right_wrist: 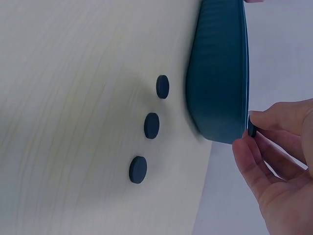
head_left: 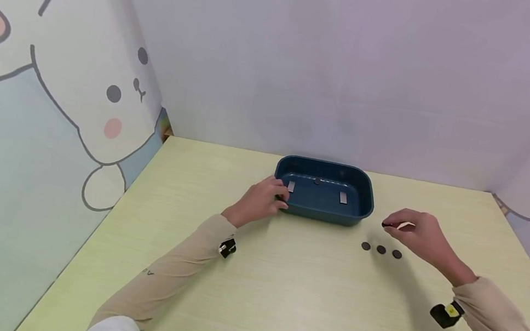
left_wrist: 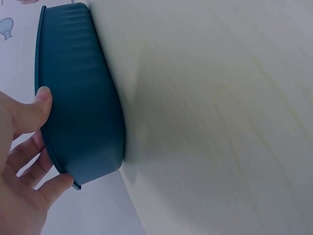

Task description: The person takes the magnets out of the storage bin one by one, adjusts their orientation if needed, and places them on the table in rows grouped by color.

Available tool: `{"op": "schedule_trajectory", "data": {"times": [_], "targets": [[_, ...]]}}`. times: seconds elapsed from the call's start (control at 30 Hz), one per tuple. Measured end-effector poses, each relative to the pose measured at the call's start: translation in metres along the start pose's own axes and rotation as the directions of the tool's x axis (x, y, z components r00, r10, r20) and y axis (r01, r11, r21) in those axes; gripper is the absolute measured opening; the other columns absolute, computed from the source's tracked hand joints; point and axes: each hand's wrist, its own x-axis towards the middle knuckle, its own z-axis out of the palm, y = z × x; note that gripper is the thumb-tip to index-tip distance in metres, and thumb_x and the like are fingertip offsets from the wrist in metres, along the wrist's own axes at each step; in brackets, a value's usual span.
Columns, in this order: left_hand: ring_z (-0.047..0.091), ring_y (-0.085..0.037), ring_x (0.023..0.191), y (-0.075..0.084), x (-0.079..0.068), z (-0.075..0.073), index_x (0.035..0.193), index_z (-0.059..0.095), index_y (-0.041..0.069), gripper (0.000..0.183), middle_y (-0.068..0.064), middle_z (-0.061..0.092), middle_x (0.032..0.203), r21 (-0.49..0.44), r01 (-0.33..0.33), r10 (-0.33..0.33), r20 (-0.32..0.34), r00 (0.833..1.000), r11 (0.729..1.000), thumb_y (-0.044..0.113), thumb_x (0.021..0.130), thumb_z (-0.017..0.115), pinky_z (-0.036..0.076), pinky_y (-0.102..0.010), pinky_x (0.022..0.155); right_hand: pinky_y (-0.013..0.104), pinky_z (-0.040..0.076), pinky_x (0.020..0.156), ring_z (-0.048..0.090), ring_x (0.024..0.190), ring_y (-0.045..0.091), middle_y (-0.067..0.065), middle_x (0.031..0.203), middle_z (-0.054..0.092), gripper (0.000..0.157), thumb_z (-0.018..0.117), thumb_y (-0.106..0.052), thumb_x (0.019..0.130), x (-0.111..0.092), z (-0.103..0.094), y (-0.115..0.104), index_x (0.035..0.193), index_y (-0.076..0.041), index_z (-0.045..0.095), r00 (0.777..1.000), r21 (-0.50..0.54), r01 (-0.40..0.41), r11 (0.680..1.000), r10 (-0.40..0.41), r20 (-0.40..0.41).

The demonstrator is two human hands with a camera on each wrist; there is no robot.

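Note:
A dark blue rectangular plastic basin [head_left: 323, 216] stands near the back of the table. My left hand [head_left: 258, 200] holds its rim at the front left corner; in the left wrist view, the thumb [left_wrist: 43, 100] presses the outer side while other fingers reach behind the rim. To the right of the basin, my right hand [head_left: 422, 238] pinches a small dark round disc [right_wrist: 252, 127] between thumb and fingertips, raised above the table. Below that hand, three similar discs [head_left: 381, 250] lie in a short row. Another small dark disc [head_left: 317, 181] shows inside the basin.
Two pale rectangular patches [head_left: 343, 198] show on the basin's floor. The light wooden table [head_left: 299, 291] meets a plain pale wall [head_left: 335, 75] at the back. At the left rises a wall panel with a cartoon rabbit [head_left: 87, 77].

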Motion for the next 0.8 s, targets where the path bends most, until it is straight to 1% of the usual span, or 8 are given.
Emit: {"op": "schedule_trajectory", "data": {"times": [0.37,0.6,0.8], "targets": [[0.048,-0.013,0.083,0.003,0.002,-0.001,0.09,0.068,0.015,0.005,0.003,0.058,0.09,0.005,-0.006,0.006,0.005,1.0,1.0,0.019,0.087,0.07,0.045,-0.024,0.067,0.014,0.049,0.064,0.06,0.073,0.0,0.005,0.087,0.068,0.011,0.072,0.0,0.08,-0.015,-0.006,0.008,0.089,-0.006,0.072,1.0,-0.006,-0.009,1.0,0.009,-0.01],[0.048,-0.013,0.083,0.003,0.001,-0.003,0.09,0.069,0.014,0.006,0.002,0.058,0.091,-0.017,0.003,-0.003,0.002,1.0,1.0,0.018,0.087,0.071,0.045,-0.025,0.067,0.013,0.049,0.064,0.06,0.074,0.001,0.006,0.088,0.068,0.011,0.072,0.0,0.08,-0.02,-0.008,0.013,0.09,-0.005,0.072,1.0,0.007,-0.026,1.0,0.026,-0.002],[0.048,-0.013,0.083,0.001,0.0,-0.003,0.092,0.069,0.015,0.006,0.003,0.058,0.091,0.0,0.007,-0.007,0.007,1.0,1.0,0.019,0.087,0.07,0.045,-0.024,0.066,0.013,0.048,0.063,0.059,0.073,0.0,0.006,0.087,0.068,0.013,0.073,0.002,0.079,-0.024,-0.008,0.017,0.089,-0.006,0.072,0.999,0.004,-0.033,0.999,0.033,-0.012]]}}
